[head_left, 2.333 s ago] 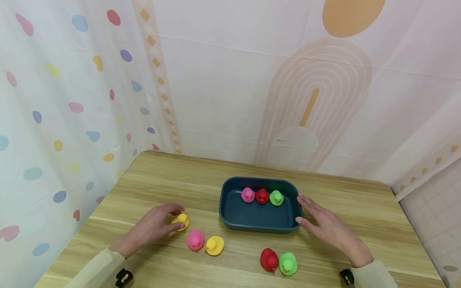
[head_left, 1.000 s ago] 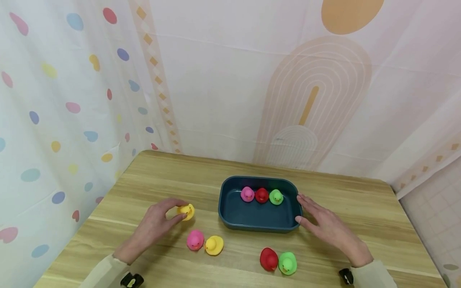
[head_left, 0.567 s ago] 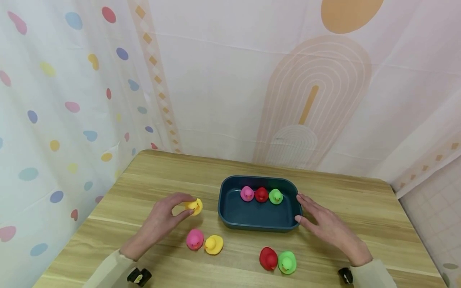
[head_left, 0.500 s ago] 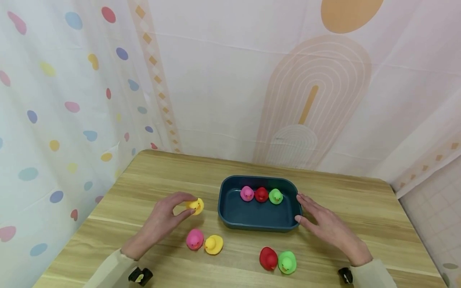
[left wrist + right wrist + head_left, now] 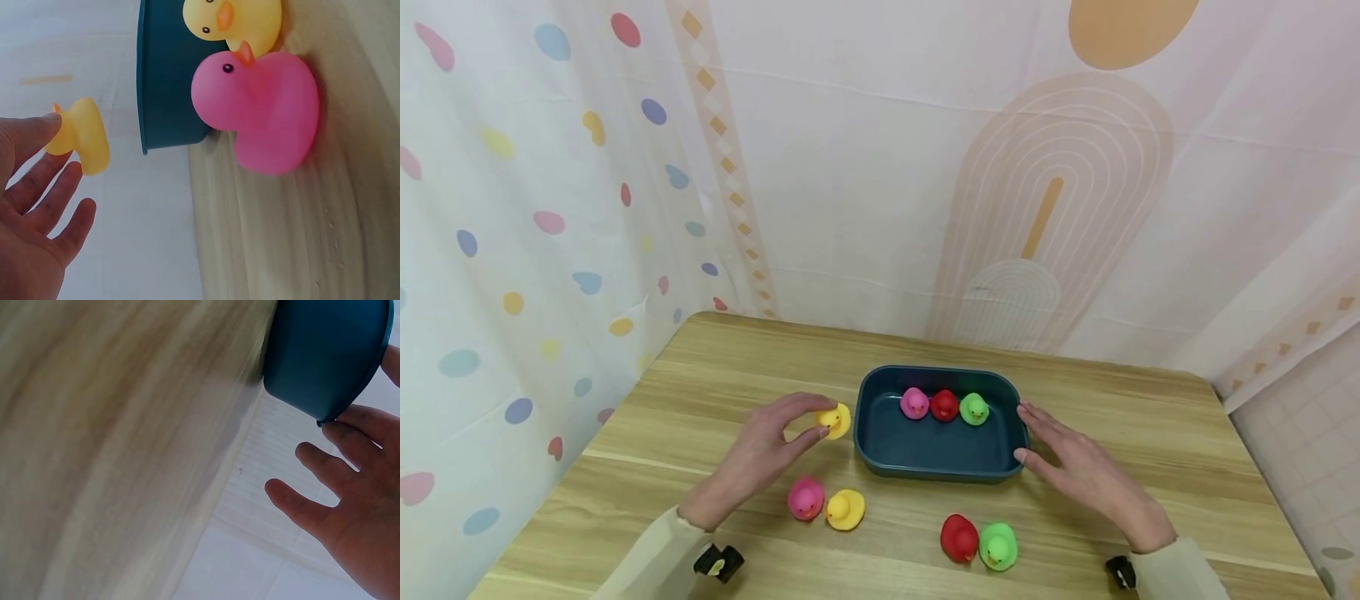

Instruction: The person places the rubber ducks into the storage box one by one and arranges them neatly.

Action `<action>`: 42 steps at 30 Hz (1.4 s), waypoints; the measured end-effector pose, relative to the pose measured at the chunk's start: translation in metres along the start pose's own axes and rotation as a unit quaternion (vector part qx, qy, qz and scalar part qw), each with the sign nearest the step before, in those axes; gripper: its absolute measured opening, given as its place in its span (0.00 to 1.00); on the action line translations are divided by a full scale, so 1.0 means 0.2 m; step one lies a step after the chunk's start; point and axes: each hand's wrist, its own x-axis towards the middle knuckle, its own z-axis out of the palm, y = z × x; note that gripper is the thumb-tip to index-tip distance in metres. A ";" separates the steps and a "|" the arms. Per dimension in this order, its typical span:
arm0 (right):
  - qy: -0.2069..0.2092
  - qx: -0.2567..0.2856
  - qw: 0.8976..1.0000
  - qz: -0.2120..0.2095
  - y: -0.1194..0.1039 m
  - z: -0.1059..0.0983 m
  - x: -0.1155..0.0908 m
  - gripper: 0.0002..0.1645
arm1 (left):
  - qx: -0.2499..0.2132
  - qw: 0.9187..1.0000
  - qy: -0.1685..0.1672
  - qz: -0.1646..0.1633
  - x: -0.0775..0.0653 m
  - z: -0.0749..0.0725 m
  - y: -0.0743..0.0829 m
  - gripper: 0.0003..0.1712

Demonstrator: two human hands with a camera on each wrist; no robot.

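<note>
Between thumb and fingers, my left hand point(image 5: 763, 446) pinches a yellow rubber duck point(image 5: 834, 422) just left of the dark blue bin point(image 5: 940, 476). The left wrist view shows that same yellow duck point(image 5: 90, 134) held in the air, thumb on its head. My right hand point(image 5: 1086, 471) rests against the bin's right rim, fingers spread and fairly straight. In the right wrist view its fingertips touch the bin's rim point(image 5: 350, 400). Inside the bin, along its back wall, sit a pink duck point(image 5: 915, 403), a red duck point(image 5: 944, 406) and a green duck point(image 5: 974, 409).
In front of the bin, a pink duck point(image 5: 806, 498) and a yellow duck point(image 5: 846, 510) stand side by side on the wooden table point(image 5: 760, 350). Further right are a red duck point(image 5: 959, 538) and a green duck point(image 5: 999, 547). Patterned curtains point(image 5: 850, 192) hang behind.
My left hand has taken hold of the yellow duck, lifted it off the table and carried it right, up to the bin's left side. My right hand has stayed at the rim.
</note>
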 end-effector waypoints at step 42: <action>-0.002 0.004 1.000 0.005 0.01 0.01 0.01 0.42 | -0.034 0.992 -0.108 0.060 0.29 0.10 0.06 0.20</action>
